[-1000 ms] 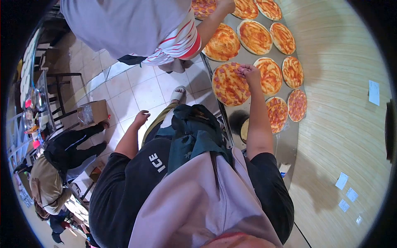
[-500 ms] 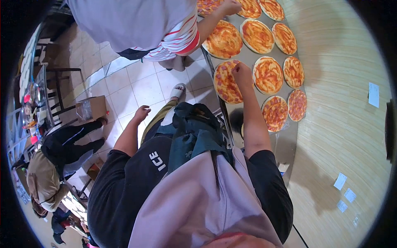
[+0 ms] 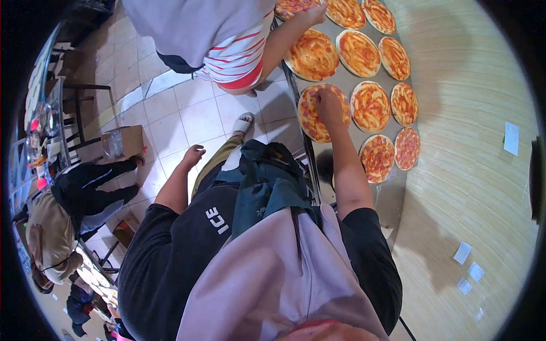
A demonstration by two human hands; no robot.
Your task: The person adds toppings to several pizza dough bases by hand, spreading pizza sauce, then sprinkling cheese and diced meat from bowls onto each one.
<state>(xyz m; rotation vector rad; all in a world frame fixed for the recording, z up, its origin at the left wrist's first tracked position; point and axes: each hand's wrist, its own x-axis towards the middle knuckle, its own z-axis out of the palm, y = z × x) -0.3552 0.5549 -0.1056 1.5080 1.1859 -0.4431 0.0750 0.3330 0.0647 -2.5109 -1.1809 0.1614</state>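
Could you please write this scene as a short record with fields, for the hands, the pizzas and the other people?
Right hand: right hand rests on the ham-topped pizza, fingers down on the toppings
Left hand: left hand hangs free over the tiled floor, holding nothing
Surface: metal table along a wooden wall
Other pizzas: sauced bases in rows, for example sauced pizza
Co-worker: co-worker's hand reaches a pizza at the far end
Background: crouching person near a cardboard box

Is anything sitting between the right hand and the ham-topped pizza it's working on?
Nothing visible does. The right hand is already down on the ham-topped pizza on the steel table. The co-worker's hand is farther along the table, clear of it.
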